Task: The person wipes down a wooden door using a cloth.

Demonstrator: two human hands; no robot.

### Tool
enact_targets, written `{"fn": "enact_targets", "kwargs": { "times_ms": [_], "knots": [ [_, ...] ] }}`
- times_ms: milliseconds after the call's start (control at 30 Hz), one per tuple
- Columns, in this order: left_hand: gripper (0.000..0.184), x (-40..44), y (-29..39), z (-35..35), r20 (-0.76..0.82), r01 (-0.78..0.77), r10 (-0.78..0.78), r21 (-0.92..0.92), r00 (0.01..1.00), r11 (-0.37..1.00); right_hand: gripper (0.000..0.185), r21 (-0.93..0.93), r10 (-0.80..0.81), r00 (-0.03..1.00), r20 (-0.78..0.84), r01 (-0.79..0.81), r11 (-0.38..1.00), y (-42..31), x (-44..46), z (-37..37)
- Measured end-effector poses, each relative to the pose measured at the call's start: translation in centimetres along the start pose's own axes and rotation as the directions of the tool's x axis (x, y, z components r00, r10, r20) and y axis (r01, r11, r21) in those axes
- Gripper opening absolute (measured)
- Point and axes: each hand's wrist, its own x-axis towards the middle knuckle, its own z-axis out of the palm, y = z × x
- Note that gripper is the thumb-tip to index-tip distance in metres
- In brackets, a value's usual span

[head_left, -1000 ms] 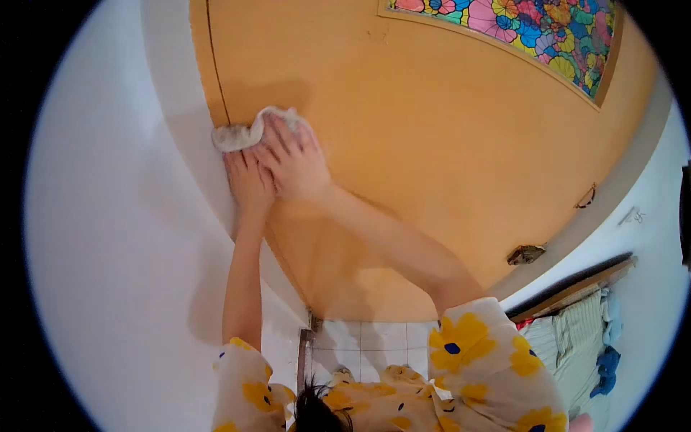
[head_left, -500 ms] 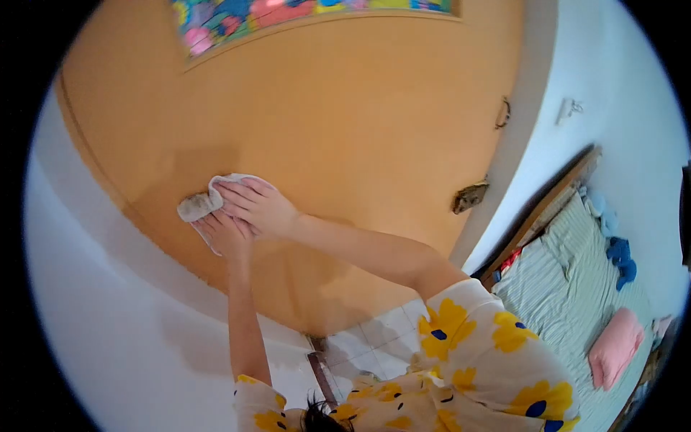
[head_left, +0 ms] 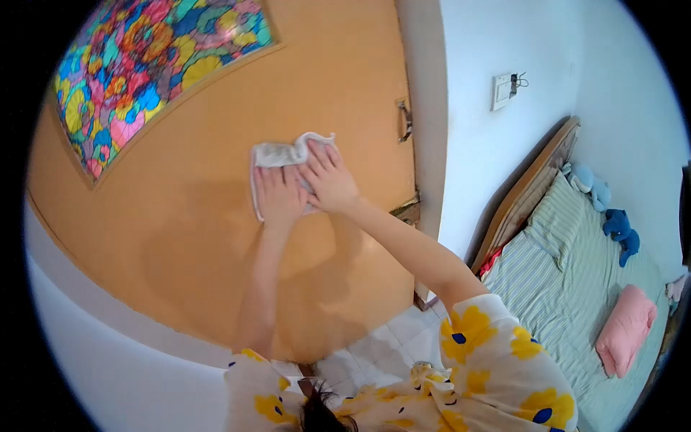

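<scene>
A white cloth point(head_left: 277, 154) lies spread against the orange-tan door point(head_left: 216, 129), its upper edge folded over and greyish with dirt. My left hand point(head_left: 281, 196) presses flat on the lower left part of the cloth, fingers stretched upward. Beside it, my right hand point(head_left: 330, 180) lies flat on the cloth's right side, its fingers also stretched out and pointing up. Both palms face the door, and the hands almost touch each other. The cloth's middle is hidden beneath them.
A colourful patterned pane point(head_left: 144, 68) is set in the door's upper left. Near the door's right edge is a metal handle point(head_left: 404, 121). A wall switch point(head_left: 501, 92) is further right. A bed point(head_left: 547, 302) with a pink pillow point(head_left: 628, 330) and plush toys point(head_left: 622, 236) stands at right.
Both hands and the cloth have moved up and to the right across the door. The view has shifted too, showing more of the patterned pane and the wall switch.
</scene>
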Motion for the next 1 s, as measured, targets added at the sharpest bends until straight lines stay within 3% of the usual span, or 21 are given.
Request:
{"fn": "enact_targets", "kwargs": {
  "times_ms": [67,233,433,500,633,767,800,900,1000],
  "knots": [
    [0.063,3.4,2.5,0.4,-0.035,-0.119,0.116,-0.065,0.993,0.991,0.06,0.018,0.107,0.994,-0.015,-0.106,0.994,2.9,-1.0,-1.0],
    [0.057,11.4,6.7,-0.1,-0.15,-0.372,0.367,-0.01,0.918,0.928,0.06,0.009,0.304,0.944,-0.131,-0.306,0.952,8.2,-1.1,-3.6],
    [0.046,19.5,7.2,-3.3,-0.246,-0.477,0.46,-0.012,0.853,0.879,0.062,0.117,0.294,0.912,-0.286,-0.272,0.955,12.1,3.2,-5.9],
    [0.046,22.7,6.6,-4.7,-0.283,-0.498,0.486,0.033,0.827,0.867,0.066,0.051,0.228,0.894,-0.386,-0.226,0.973,14.1,6.1,-6.5],
    [0.051,30.4,3.5,-6.1,-0.396,-0.479,0.501,0.161,0.769,0.863,0.066,-0.006,0.095,0.867,-0.489,-0.111,0.994,17.7,13.5,-10.1],
    [0.055,33.0,2.5,-10.0,-0.413,-0.265,0.339,0.226,0.845,0.937,0.068,-0.038,0.117,0.82,-0.561,-0.167,0.985,18.5,19.7,-13.7],
    [0.054,33.1,2.4,-10.0,-0.443,-0.252,0.33,0.227,0.834,0.941,0.07,-0.11,0.119,0.806,-0.579,-0.222,0.969,18.3,20.1,-13.4],
    [0.055,30.6,3.4,-9.2,-0.437,-0.191,0.263,0.202,0.86,0.961,0.064,-0.083,0.156,0.797,-0.583,-0.25,0.965,16.6,17.6,-12.0],
    [0.053,25.7,4.7,-7.2,-0.438,-0.207,0.275,0.198,0.856,0.958,0.062,-0.007,0.136,0.833,-0.536,-0.166,0.986,14.8,12.9,-7.7]
  ]
}}
